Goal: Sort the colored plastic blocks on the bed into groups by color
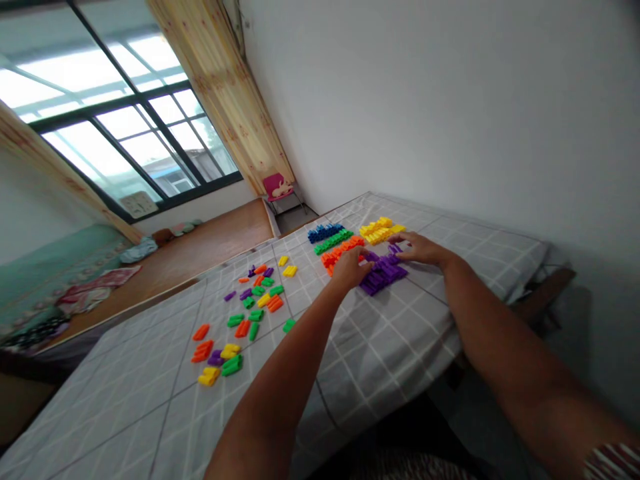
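Where the head view shows the purple plastic block cluster (pixel 384 275) on the grey checked cloth (pixel 140 400), it lies between the left hand (pixel 352 268), at its left side, and the right hand (pixel 419 249), at its far right; both are about equally near. Its rows run near left to far right. Both hands' fingers are curved, partly spread; grip cannot be told.
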Action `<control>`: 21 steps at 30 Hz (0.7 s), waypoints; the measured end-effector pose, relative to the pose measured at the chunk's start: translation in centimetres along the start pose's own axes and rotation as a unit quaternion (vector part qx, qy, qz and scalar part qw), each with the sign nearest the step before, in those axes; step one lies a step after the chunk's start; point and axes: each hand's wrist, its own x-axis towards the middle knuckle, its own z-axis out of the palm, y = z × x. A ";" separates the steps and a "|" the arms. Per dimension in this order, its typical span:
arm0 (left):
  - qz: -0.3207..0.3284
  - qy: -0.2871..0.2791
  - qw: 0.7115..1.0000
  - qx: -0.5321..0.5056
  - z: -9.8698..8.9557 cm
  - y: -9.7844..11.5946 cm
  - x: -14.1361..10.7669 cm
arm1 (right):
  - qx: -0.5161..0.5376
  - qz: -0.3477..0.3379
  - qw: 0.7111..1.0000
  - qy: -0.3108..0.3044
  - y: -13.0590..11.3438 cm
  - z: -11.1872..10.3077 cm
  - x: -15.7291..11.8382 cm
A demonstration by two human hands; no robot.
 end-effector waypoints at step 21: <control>-0.006 -0.047 0.997 0.056 3.2 -1.3 1.4 | 0.016 -0.016 0.998 0.050 -0.2 0.9 -0.5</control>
